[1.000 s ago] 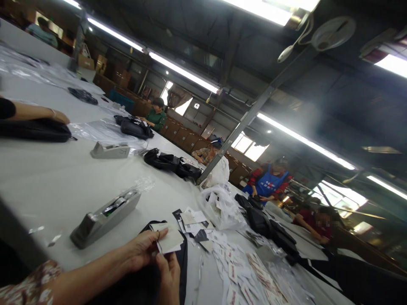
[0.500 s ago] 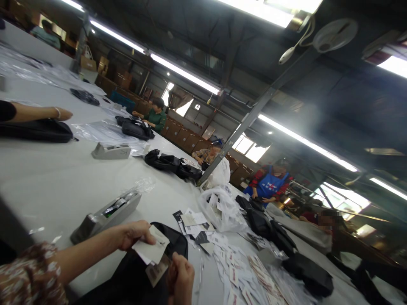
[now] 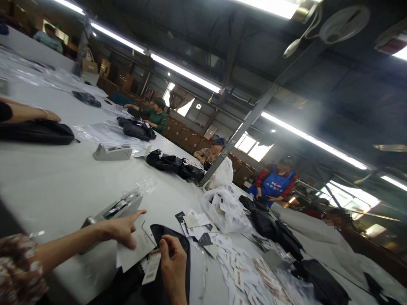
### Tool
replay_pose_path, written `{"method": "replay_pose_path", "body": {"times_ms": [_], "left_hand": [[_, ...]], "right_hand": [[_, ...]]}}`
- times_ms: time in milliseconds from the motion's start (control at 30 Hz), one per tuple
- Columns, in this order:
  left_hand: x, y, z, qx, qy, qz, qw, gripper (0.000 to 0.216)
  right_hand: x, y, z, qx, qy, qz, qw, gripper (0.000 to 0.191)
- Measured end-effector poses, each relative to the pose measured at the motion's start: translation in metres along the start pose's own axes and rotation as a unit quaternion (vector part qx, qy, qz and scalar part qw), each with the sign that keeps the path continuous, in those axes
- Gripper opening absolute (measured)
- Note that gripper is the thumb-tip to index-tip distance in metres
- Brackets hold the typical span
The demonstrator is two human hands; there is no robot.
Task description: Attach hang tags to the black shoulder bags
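My left hand [image 3: 122, 228] grips a pale paper card [image 3: 138, 250] with the thumb over its face, while the index finger points outward. A thin dark string shows at the card's top. Beneath both hands lies a black bag [image 3: 182, 239], partly out of view at the bottom. My right hand [image 3: 173, 262] has its fingertips pinched together at the edge of a small white barcode tag [image 3: 151, 267]. What sits between those fingertips is too small to make out. Just behind my left wrist stands a grey tape dispenser [image 3: 129, 203].
Loose tags and cards [image 3: 222, 250] spread over the white table [image 3: 79, 178] right of the bag. Beyond them are a white plastic bag [image 3: 224, 209] and several black bags [image 3: 267, 224]. A second tape dispenser [image 3: 112, 153] stands farther back. A co-worker's arm [image 3: 28, 112] reaches in from the left.
My left hand has shifted left with the card, its index finger now stretched out. My right hand has moved up and left to the barcode tag, which now faces me.
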State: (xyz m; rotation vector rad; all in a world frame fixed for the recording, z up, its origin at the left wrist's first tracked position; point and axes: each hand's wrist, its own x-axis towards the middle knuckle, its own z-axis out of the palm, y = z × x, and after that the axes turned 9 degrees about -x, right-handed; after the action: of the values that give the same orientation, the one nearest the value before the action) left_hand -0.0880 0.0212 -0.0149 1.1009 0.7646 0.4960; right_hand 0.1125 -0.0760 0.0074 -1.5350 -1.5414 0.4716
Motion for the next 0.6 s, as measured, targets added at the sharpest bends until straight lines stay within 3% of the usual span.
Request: {"method": "replay_pose_path", "body": {"times_ms": [167,433,500,600], "left_hand": [[-0.014,-0.002,0.018,-0.081,-0.041,0.066,0.994,0.103],[-0.016,0.016,0.029,0.061,-0.057,0.092,0.992,0.092],[-0.015,0.014,0.031,0.112,-0.042,0.113,0.986,0.088],[-0.018,0.017,0.031,0.177,-0.023,0.173,0.969,0.086]], "right_hand": [[0.001,0.000,0.006,-0.066,-0.013,-0.036,0.997,0.016],[0.010,0.009,0.020,-0.180,0.016,-0.115,0.977,0.019],[0.014,0.012,0.023,-0.187,0.050,-0.095,0.976,0.018],[0.024,0.019,0.021,-0.141,0.083,0.020,0.986,0.018]]}}
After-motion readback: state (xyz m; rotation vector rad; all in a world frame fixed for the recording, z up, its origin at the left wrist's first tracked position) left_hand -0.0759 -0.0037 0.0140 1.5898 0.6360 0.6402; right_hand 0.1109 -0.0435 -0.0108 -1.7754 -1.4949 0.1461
